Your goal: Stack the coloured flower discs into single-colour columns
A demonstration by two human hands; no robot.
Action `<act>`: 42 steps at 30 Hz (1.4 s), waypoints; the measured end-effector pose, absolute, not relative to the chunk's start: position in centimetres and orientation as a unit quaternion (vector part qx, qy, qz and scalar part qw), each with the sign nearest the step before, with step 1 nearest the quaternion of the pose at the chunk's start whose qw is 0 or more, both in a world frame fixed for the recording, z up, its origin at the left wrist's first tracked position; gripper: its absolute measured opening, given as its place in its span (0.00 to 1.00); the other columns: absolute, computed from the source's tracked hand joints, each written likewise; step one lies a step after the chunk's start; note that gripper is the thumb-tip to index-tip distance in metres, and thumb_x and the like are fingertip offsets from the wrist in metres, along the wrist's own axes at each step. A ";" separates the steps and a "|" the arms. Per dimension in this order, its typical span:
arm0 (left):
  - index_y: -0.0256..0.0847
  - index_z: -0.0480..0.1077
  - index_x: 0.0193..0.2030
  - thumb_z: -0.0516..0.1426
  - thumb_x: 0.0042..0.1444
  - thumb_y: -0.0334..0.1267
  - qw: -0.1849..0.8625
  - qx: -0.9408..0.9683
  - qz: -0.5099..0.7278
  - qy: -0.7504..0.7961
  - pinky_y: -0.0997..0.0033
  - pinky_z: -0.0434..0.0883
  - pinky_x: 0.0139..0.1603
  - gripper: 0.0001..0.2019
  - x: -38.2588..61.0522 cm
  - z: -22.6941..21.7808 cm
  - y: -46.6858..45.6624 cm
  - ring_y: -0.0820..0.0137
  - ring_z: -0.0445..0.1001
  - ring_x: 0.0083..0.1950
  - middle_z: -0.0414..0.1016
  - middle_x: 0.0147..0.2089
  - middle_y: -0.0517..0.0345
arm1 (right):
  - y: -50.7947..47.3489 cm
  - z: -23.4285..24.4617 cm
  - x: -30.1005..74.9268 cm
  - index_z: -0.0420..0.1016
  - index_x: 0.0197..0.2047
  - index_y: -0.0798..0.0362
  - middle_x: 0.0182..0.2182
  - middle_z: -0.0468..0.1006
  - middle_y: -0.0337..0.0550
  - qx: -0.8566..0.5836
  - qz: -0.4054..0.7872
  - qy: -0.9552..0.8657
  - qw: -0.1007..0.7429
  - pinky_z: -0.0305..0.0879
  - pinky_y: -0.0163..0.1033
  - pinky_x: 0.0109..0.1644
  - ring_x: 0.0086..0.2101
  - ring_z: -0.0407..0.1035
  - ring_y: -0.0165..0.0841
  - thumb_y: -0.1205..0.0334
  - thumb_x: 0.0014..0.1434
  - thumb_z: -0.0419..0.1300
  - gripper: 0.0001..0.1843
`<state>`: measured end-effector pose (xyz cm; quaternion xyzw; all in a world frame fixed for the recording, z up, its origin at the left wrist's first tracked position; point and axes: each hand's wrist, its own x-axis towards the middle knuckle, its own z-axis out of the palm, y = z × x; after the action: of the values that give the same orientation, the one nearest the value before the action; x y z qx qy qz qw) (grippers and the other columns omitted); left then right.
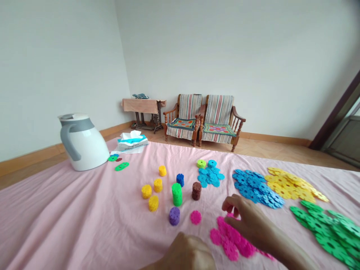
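Observation:
My right hand (244,217) hovers over a pile of pink snowflake discs (232,238), fingers bent and thumb apart, with nothing visible between them. At the bottom edge, my left hand (188,255) is curled like a fist; its fingertips and anything in them are hidden. A single pink disc, or a low stack of them (195,217), lies just beyond it. Stacks of discs stand around there: purple (174,216), green (177,195), brown (196,191), dark blue (180,180), and several yellow, one of them a yellow stack (153,203).
Piles of blue discs (255,187), yellow discs (292,183), green discs (329,228) and light blue discs (210,176) lie on the pink cloth (92,213). A white jug (87,146) and a tissue pack (132,142) stand at left. Two chairs (218,120) are beyond.

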<state>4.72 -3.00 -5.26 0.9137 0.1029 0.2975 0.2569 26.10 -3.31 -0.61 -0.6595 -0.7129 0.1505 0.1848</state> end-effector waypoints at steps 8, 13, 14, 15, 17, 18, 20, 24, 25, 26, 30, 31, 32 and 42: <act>0.39 0.63 0.25 0.45 0.56 0.23 0.204 0.720 0.578 0.324 0.77 0.62 0.29 0.13 2.9 -0.8 -2.1 0.75 0.65 0.27 0.63 0.24 0.63 | -3.9 -1.0 25.8 0.72 0.33 0.52 0.34 0.73 0.43 -0.645 0.165 -0.732 0.145 0.58 0.38 0.40 0.38 0.67 0.36 0.70 0.44 0.55 0.11; 0.39 0.66 0.38 0.49 0.60 0.29 0.223 0.676 0.603 0.360 0.71 0.68 0.41 0.06 3.0 -0.4 -0.8 0.69 0.71 0.39 0.70 0.36 0.57 | -3.9 -1.1 25.2 0.71 0.31 0.53 0.33 0.74 0.43 -0.628 0.172 -0.746 0.137 0.56 0.36 0.39 0.36 0.66 0.34 0.72 0.44 0.53 0.10; 0.39 0.66 0.40 0.49 0.60 0.30 0.223 0.669 0.606 0.367 0.70 0.68 0.42 0.06 3.2 -0.2 -0.7 0.68 0.71 0.41 0.70 0.37 0.55 | -3.8 -1.1 25.1 0.71 0.30 0.53 0.33 0.74 0.44 -0.627 0.171 -0.747 0.139 0.56 0.36 0.38 0.36 0.66 0.34 0.72 0.44 0.52 0.10; 0.39 0.65 0.41 0.49 0.61 0.31 0.223 0.667 0.606 0.372 0.69 0.68 0.43 0.06 3.3 0.0 -0.5 0.67 0.71 0.42 0.70 0.39 0.55 | -3.8 -1.1 25.0 0.70 0.29 0.53 0.32 0.74 0.43 -0.628 0.170 -0.746 0.141 0.55 0.36 0.37 0.35 0.66 0.33 0.73 0.44 0.52 0.10; 0.39 0.66 0.41 0.49 0.61 0.32 0.222 0.688 0.580 0.376 0.70 0.68 0.42 0.06 3.6 0.5 -0.4 0.68 0.71 0.40 0.71 0.38 0.55 | -3.7 -1.0 25.0 0.69 0.26 0.53 0.29 0.74 0.42 -0.634 0.176 -0.739 0.143 0.54 0.35 0.35 0.32 0.66 0.32 0.73 0.45 0.50 0.09; 0.39 0.66 0.40 0.49 0.61 0.32 0.223 0.715 0.546 0.375 0.72 0.67 0.39 0.06 3.7 0.8 -0.4 0.70 0.71 0.37 0.71 0.36 0.57 | -3.6 -1.0 25.1 0.68 0.25 0.53 0.27 0.74 0.41 -0.637 0.184 -0.735 0.143 0.54 0.34 0.33 0.31 0.65 0.31 0.73 0.46 0.50 0.09; 0.39 0.68 0.37 0.50 0.60 0.30 0.215 0.790 0.434 0.376 0.74 0.66 0.35 0.06 3.7 1.1 -0.7 0.72 0.69 0.33 0.70 0.33 0.59 | -3.6 -0.9 25.2 0.68 0.25 0.53 0.26 0.74 0.40 -0.638 0.204 -0.728 0.149 0.53 0.33 0.32 0.30 0.65 0.30 0.74 0.44 0.50 0.09; 0.39 0.70 0.30 0.52 0.59 0.27 0.102 0.903 0.198 0.369 0.68 0.64 0.39 0.09 3.8 0.6 -1.8 0.66 0.68 0.39 0.71 0.34 0.58 | -3.9 -0.7 25.4 0.71 0.32 0.52 0.31 0.75 0.40 -0.634 0.203 -0.730 0.154 0.54 0.34 0.35 0.34 0.66 0.32 0.72 0.40 0.53 0.13; 0.39 0.70 0.31 0.51 0.60 0.27 0.066 0.912 0.164 0.369 0.65 0.64 0.42 0.10 3.9 0.4 -2.0 0.64 0.68 0.41 0.71 0.35 0.57 | -4.1 -0.6 25.4 0.72 0.32 0.53 0.32 0.74 0.41 -0.631 0.199 -0.735 0.150 0.54 0.35 0.36 0.34 0.65 0.33 0.72 0.40 0.54 0.14; 0.39 0.71 0.31 0.50 0.61 0.26 0.034 0.918 0.137 0.372 0.62 0.63 0.44 0.11 4.1 0.3 -2.1 0.63 0.67 0.43 0.71 0.35 0.56 | -4.2 -0.6 25.3 0.72 0.32 0.53 0.32 0.74 0.42 -0.628 0.195 -0.740 0.144 0.54 0.35 0.37 0.35 0.65 0.33 0.71 0.40 0.54 0.13; 0.37 0.70 0.34 0.47 0.60 0.22 -0.015 0.921 0.058 0.384 0.57 0.62 0.48 0.13 5.0 0.4 -1.9 0.60 0.65 0.46 0.71 0.38 0.53 | -4.4 -0.4 24.8 0.72 0.32 0.53 0.33 0.74 0.43 -0.625 0.192 -0.745 0.133 0.54 0.36 0.39 0.36 0.65 0.34 0.71 0.40 0.53 0.13; 0.37 0.70 0.35 0.48 0.59 0.22 -0.012 0.922 0.042 0.386 0.56 0.62 0.48 0.12 5.2 0.5 -1.8 0.60 0.65 0.46 0.71 0.38 0.53 | -4.4 -0.4 24.7 0.72 0.32 0.53 0.33 0.74 0.43 -0.626 0.193 -0.744 0.130 0.54 0.36 0.39 0.36 0.64 0.34 0.71 0.40 0.53 0.14; 0.37 0.70 0.35 0.48 0.58 0.22 -0.009 0.922 0.029 0.386 0.56 0.62 0.48 0.12 5.4 0.6 -1.6 0.60 0.65 0.46 0.71 0.39 0.53 | -4.4 -0.3 24.7 0.72 0.32 0.53 0.33 0.74 0.44 -0.627 0.194 -0.743 0.129 0.54 0.36 0.39 0.36 0.64 0.34 0.72 0.40 0.53 0.13; 0.37 0.69 0.33 0.53 0.55 0.27 0.023 0.921 0.055 0.385 0.60 0.65 0.46 0.05 5.8 -0.7 -0.7 0.60 0.66 0.46 0.70 0.40 0.53 | -4.0 -0.1 25.2 0.67 0.26 0.53 0.26 0.72 0.38 -0.616 0.247 -0.716 0.216 0.53 0.33 0.30 0.29 0.64 0.29 0.74 0.43 0.52 0.07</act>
<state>5.81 -0.65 -0.66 0.9210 0.3850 0.0555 0.0226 25.17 -3.97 -0.07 -0.6157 -0.7161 0.2473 0.2164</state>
